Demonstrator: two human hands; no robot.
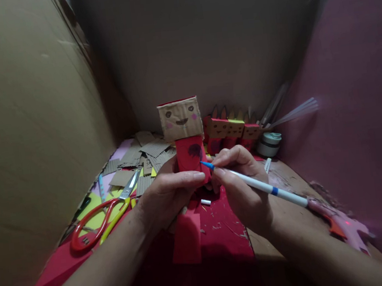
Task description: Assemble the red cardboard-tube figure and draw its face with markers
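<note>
A small puppet of cardboard and red paper (181, 121) stands upright in my left hand (169, 189), whose thumb presses across the front of its red body. Its square cardboard head has drawn eyes, a smile and pink cheeks. A dark purple patch marks the upper right of the red body. My right hand (245, 185) pinches a white marker pen (255, 183) with a blue tip and a blue band. The blue tip touches or almost touches the body below the patch. Some fingers of both hands are hidden behind the puppet and pen.
Red-handled scissors (98, 226) lie at left beside cardboard scraps (137, 156). Behind stand several similar puppets (234, 130), a tape roll (269, 144) and clear sticks (295, 110). A pink glue gun (343, 224) lies at right. Red paper (187, 241) lies in front. Cardboard walls (30, 111) enclose the sides.
</note>
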